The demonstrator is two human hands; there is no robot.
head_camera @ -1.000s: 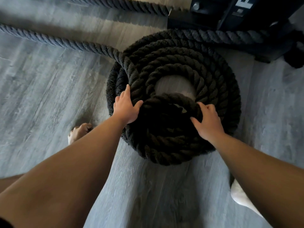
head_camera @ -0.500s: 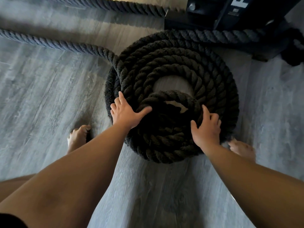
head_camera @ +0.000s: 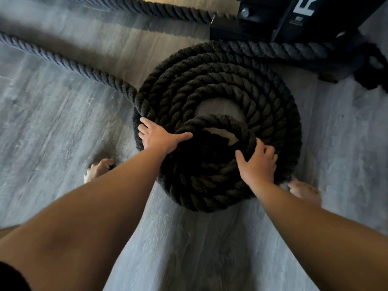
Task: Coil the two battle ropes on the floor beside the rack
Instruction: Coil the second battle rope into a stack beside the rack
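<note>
Both hands are resting on the thick black twisted rope coil [head_camera: 218, 122], which is lying flat on the grey wood-look floor [head_camera: 52, 122], just near the black metal rack base [head_camera: 273, 19]. The left hand [head_camera: 159, 137] is pressing the left rim with fingers spread. The right hand [head_camera: 258, 164] is curling its fingers over the small inner loop. That loop is sitting loose on top, so it could spring out and spoil the stack. One uncoiled length [head_camera: 63, 61] is running far-left from the coil; a second rope [head_camera: 159, 9] is lying along the far edge, left to right.
</note>
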